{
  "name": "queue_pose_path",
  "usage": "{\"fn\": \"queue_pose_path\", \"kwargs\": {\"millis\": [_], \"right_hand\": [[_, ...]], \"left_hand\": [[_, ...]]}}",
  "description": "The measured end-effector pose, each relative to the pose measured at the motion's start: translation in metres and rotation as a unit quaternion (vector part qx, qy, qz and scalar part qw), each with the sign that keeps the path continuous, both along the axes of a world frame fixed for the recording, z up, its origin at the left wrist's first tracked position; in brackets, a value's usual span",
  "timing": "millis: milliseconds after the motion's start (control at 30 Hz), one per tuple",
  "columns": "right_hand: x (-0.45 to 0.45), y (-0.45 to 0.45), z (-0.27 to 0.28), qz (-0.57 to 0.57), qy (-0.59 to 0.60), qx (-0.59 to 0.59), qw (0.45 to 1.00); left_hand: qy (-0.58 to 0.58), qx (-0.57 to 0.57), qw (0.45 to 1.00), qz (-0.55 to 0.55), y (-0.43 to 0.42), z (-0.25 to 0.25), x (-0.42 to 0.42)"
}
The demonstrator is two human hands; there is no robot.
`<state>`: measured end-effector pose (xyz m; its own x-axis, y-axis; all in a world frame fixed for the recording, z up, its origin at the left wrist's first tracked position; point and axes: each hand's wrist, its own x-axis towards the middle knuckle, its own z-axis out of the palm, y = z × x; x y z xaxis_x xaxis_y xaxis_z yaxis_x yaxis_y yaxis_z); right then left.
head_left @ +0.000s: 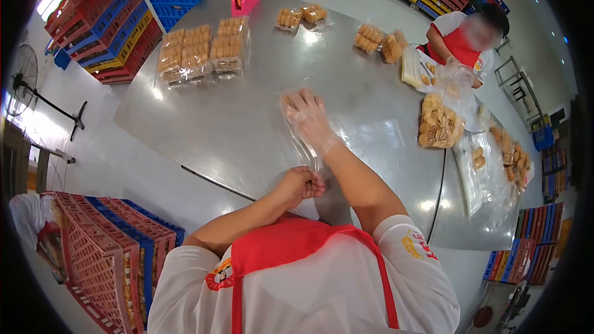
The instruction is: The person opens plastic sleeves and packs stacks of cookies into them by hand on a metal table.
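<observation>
My right hand (pixel 309 120), covered in clear plastic like a thin glove, lies palm down on the steel table with its fingers stretched forward. Under and beside it is a clear plastic bag (pixel 297 140), flat and hard to see against the shiny metal. Near the table edge, close to my apron, my left hand (pixel 299 185) is bare. Its fingers are closed in a pinch on the near end of the plastic bag, below my right wrist.
Packed biscuits (pixel 201 51) and a pink tape dispenser (pixel 245 0) are at the far left of the steel table (pixel 247 111). More packs (pixel 301 17) sit behind. A co-worker (pixel 458 40) handles plastic near a biscuit bag (pixel 440 122). Stacked crates (pixel 105 21) stand left.
</observation>
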<state>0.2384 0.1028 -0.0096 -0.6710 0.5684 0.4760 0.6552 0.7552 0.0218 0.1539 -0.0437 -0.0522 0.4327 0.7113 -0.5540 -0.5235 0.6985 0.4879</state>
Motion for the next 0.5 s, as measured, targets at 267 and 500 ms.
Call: {"fn": "queue_pose_path", "kwargs": {"millis": [267, 500], "right_hand": [[0.039, -0.06, 0.012, 0.0, 0.135, -0.09, 0.987], [0.024, -0.047, -0.012, -0.091, 0.125, -0.196, 0.968]], "left_hand": [[0.113, 0.008, 0.994, -0.004, -0.004, 0.016, -0.004], [0.22, 0.065, 0.97, -0.08, -0.002, 0.017, -0.005]]}}
